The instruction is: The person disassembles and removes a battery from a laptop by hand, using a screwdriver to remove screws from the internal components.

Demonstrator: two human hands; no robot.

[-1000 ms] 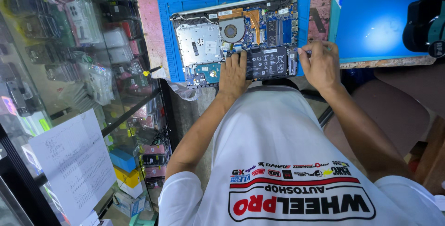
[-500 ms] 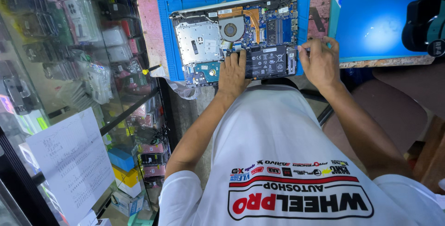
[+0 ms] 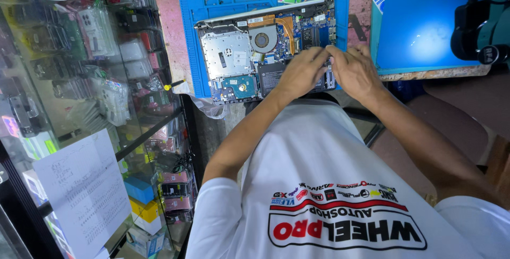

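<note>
An opened laptop (image 3: pixel 234 57) lies bottom-up on a blue work mat (image 3: pixel 188 36), its circuit board, fan (image 3: pixel 262 40) and silver drive (image 3: pixel 239 86) exposed. A black battery (image 3: pixel 271 75) sits along its near edge. My left hand (image 3: pixel 301 71) and my right hand (image 3: pixel 357 72) lie side by side over the battery's right part. Their fingers curl down at its far edge and the fingertips almost meet. The hands hide most of the battery and whatever lies under the fingertips.
A glass display case (image 3: pixel 79 78) packed with small packaged parts fills the left, with a printed sheet (image 3: pixel 79 190) taped to it. A yellow-handled screwdriver (image 3: pixel 172 85) lies beside the mat. At the right are a second blue pad (image 3: pixel 419 25) and a black device (image 3: pixel 478 20).
Both hands have moved from the two ends of the battery toward its middle and now sit close together. The view has tilted slightly.
</note>
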